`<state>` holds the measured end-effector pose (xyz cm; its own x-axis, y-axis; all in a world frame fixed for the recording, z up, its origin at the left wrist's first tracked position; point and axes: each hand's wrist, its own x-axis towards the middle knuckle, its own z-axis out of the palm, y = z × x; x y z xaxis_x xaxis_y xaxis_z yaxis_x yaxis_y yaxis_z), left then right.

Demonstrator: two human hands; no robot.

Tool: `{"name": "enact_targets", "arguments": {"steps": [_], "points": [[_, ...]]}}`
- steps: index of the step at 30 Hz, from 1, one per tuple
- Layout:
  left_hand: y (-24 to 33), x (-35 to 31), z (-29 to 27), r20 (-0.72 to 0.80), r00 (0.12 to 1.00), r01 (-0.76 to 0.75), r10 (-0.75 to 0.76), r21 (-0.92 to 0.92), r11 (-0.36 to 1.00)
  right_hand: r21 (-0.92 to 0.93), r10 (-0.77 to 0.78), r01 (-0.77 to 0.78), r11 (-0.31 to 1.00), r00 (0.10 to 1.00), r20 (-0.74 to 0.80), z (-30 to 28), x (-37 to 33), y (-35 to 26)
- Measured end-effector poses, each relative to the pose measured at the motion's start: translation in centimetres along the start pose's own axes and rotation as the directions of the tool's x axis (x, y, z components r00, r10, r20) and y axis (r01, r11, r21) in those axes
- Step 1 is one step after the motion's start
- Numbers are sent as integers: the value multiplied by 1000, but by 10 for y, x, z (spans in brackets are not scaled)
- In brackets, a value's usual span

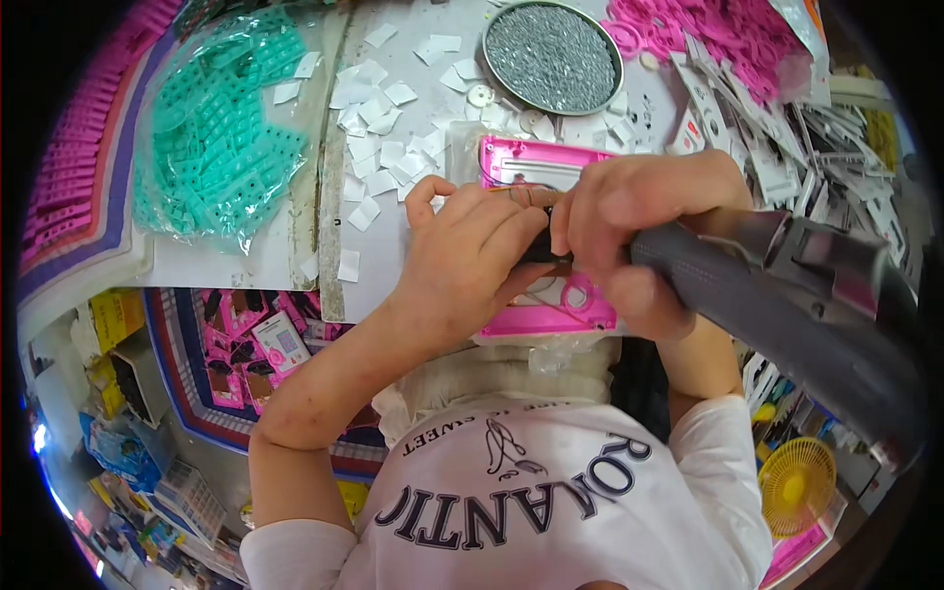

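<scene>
A bright pink plastic case (536,157) lies on the white table, with thin wires and a metal strip in its upper part. My left hand (467,246) rests on the case's left side, bent fingers pinched together near its middle; whatever they hold is hidden. Wrapped round a dark grey electric screwdriver (757,280) is my right hand (639,226). The tool's body slants down to the right, close to the camera, while its black front end reaches the case's middle beside my left fingertips. My hands hide the contact point.
Small white squares (379,147) lie scattered left of the case. Behind it stands a round tin of small screws (551,59). A bag of teal parts (221,138) is at left; pink rings (669,29) and white printed pieces (767,128) are at right. A basket (182,379) sits below left.
</scene>
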<state>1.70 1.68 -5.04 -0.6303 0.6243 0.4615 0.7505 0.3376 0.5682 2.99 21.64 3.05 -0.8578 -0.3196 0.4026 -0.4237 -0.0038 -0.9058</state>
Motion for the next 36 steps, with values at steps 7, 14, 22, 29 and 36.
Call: {"name": "enact_targets", "arguments": {"steps": [7, 14, 22, 29, 36], "points": [[-5, 11, -1, -33, 999, 6, -7, -36, 999, -194, 225, -232, 953, 973, -59, -31, -12, 6], [-4, 7, 7, -51, 962, 233, -268, -355, 905, -619, 142, -38, 785, 983, 119, -48, -32, 19], [-2, 2, 10, -29, 978, 191, -209, -291, 937, -502, 675, -576, 645, 738, 21, -61, 3, 32], [7, 9, 7, 19, 991, 127, -129, 89, 988, -925, 521, -339, 170, 828, -207, -47, 23, 13], [15, 13, 6, 46, 987, 150, -156, 111, 982, -845, -31, 81, 529, 997, 76, -44, -29, 42]]}}
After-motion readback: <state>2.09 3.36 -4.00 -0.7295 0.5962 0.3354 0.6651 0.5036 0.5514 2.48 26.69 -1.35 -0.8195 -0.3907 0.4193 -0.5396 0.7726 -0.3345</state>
